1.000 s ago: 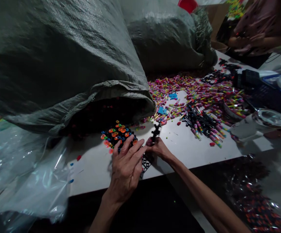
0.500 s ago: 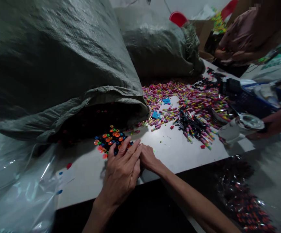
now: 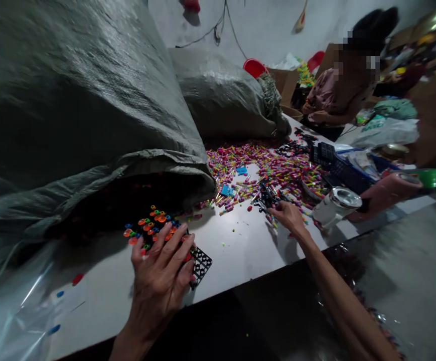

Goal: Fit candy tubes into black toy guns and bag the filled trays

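Note:
My left hand (image 3: 161, 276) lies palm down with its fingers stretched out over a black perforated plastic rack (image 3: 201, 263). Small orange, blue and green cup-shaped pieces (image 3: 159, 218) stand in rows on the rack beyond my fingers. Part of the rack is hidden under the palm. My right hand (image 3: 289, 216) is at a small heap of black plastic pieces (image 3: 268, 195), its fingertips closed on one at the near edge. The exact shape of that piece is hard to make out. Many pink and yellow striped sticks (image 3: 236, 155) lie behind the heap.
A big grey woven sack (image 3: 90, 100) gapes at the left, with another sack (image 3: 229, 95) behind. To the right stand a white mug (image 3: 334, 205), a pink bottle (image 3: 391, 193) and a blue basket (image 3: 356, 173). A person (image 3: 326, 98) sits across the table (image 3: 236, 245). Clear plastic (image 3: 10, 311) hangs at left.
My right hand has left the rack beside my left hand and moved right to the black plastic pieces. The rack's right end now shows. The head view has tilted up and turned right.

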Demonstrator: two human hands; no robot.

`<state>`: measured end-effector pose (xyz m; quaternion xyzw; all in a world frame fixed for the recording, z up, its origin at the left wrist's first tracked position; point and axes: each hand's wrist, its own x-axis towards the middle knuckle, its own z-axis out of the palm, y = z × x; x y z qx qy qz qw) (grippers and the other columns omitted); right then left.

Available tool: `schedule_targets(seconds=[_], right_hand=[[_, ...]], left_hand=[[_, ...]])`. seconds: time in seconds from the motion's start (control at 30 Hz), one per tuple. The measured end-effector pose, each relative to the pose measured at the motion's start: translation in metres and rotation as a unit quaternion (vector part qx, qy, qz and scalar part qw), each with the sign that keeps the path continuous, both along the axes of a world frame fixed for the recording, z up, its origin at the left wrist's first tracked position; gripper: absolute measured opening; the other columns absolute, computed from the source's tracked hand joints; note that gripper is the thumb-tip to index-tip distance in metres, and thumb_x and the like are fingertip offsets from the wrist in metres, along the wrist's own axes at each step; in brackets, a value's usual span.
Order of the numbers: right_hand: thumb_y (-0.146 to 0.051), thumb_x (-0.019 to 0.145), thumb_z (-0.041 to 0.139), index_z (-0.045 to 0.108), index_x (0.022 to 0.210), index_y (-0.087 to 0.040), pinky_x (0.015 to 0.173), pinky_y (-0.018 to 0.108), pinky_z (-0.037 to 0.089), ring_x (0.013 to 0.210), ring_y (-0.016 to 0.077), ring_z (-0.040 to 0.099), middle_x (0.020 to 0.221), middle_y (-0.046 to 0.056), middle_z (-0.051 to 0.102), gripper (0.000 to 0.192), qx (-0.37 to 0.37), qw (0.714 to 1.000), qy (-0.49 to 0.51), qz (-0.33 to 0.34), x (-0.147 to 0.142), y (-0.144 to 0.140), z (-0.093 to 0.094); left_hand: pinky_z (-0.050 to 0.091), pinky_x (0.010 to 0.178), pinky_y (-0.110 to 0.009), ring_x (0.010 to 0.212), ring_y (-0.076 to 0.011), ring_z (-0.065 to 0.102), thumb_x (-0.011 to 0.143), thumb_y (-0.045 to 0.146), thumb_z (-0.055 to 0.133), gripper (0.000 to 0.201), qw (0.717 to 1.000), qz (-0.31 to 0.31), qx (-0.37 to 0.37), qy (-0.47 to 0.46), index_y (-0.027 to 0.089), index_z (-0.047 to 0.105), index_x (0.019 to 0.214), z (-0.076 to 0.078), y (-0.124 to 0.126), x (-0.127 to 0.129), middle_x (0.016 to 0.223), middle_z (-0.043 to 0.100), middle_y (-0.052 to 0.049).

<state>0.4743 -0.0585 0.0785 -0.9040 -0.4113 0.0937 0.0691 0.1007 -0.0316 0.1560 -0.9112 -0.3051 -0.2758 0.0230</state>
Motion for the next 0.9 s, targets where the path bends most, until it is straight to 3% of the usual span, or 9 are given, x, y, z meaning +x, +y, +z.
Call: schedule_targets(seconds=[0.27, 0.37, 0.43, 0.5, 0.63, 0.73, 0.9], right_hand=[[-0.029, 0.076, 0.053, 0.067, 0.087, -0.014, 0.07, 0.031, 0.041, 0.089, 0.0273, 0.062, 0.093, 0.016, 0.067, 0.023, -0.001, 1.0, 0.009, -0.029, 0.008, 0.009, -0.004], [-0.029, 0.072, 0.055, 0.063, 0.086, -0.015, 0.066, 0.028, 0.042, 0.081, 0.0228, 0.061, 0.084, 0.01, 0.066, 0.021, 0.075, 0.995, 0.068, -0.004, -0.015, 0.002, -0.005], [-0.03, 0.068, 0.059, 0.059, 0.082, -0.016, 0.061, 0.026, 0.042, 0.072, 0.0183, 0.059, 0.078, 0.005, 0.063, 0.02, 0.182, 0.959, 0.21, 0.048, -0.047, -0.006, -0.008], [-0.033, 0.064, 0.064, 0.055, 0.078, -0.017, 0.055, 0.025, 0.042, 0.062, 0.0147, 0.054, 0.071, 0.001, 0.059, 0.022, 0.242, 0.885, 0.387, 0.087, -0.091, -0.014, -0.012], [-0.032, 0.062, 0.07, 0.052, 0.069, -0.018, 0.051, 0.024, 0.04, 0.053, 0.0114, 0.048, 0.059, -0.003, 0.051, 0.024, 0.174, 0.761, 0.612, 0.128, -0.18, -0.021, -0.018], [-0.026, 0.057, 0.073, 0.052, 0.068, -0.018, 0.057, 0.025, 0.042, 0.058, 0.0117, 0.05, 0.062, -0.003, 0.053, 0.025, 0.166, 0.721, 0.661, 0.127, -0.217, -0.018, -0.027], [-0.026, 0.048, 0.079, 0.05, 0.075, -0.02, 0.061, 0.027, 0.044, 0.062, 0.0125, 0.051, 0.068, -0.003, 0.055, 0.04, 0.199, 0.695, 0.687, 0.066, -0.227, -0.015, -0.048]], left_hand=[[0.009, 0.11, -0.052, 0.133, -0.0247, 0.033, 0.088, 0.022, 0.039, 0.045, 0.999, -0.004, -0.023, 0.028, 0.027, 0.045, 0.132, -0.007, -0.001, 0.0, 0.139, 0.045, -0.005], [0.009, 0.11, -0.052, 0.133, -0.0239, 0.032, 0.087, 0.019, 0.038, 0.046, 0.999, 0.006, -0.035, 0.035, 0.026, 0.045, 0.132, -0.006, -0.004, 0.001, 0.139, 0.045, -0.005], [0.01, 0.11, -0.053, 0.134, -0.0238, 0.03, 0.088, 0.018, 0.038, 0.045, 0.998, 0.011, -0.042, 0.036, 0.026, 0.045, 0.132, -0.006, -0.006, 0.0, 0.139, 0.044, -0.004], [0.01, 0.11, -0.052, 0.134, -0.0233, 0.03, 0.088, 0.018, 0.038, 0.044, 0.998, 0.016, -0.05, 0.029, 0.026, 0.047, 0.13, -0.005, -0.008, 0.0, 0.139, 0.044, -0.004], [0.01, 0.11, -0.051, 0.134, -0.0224, 0.03, 0.09, 0.019, 0.036, 0.041, 0.997, 0.022, -0.07, 0.027, 0.026, 0.049, 0.128, -0.002, -0.01, 0.001, 0.139, 0.045, -0.003], [0.01, 0.11, -0.052, 0.134, -0.0221, 0.03, 0.09, 0.02, 0.037, 0.04, 0.996, 0.024, -0.077, 0.024, 0.026, 0.049, 0.128, -0.001, -0.011, 0.002, 0.139, 0.045, -0.003], [0.011, 0.109, -0.052, 0.134, -0.0222, 0.031, 0.09, 0.02, 0.037, 0.04, 0.996, 0.017, -0.081, 0.012, 0.026, 0.049, 0.128, -0.002, -0.011, 0.002, 0.138, 0.046, -0.003]])
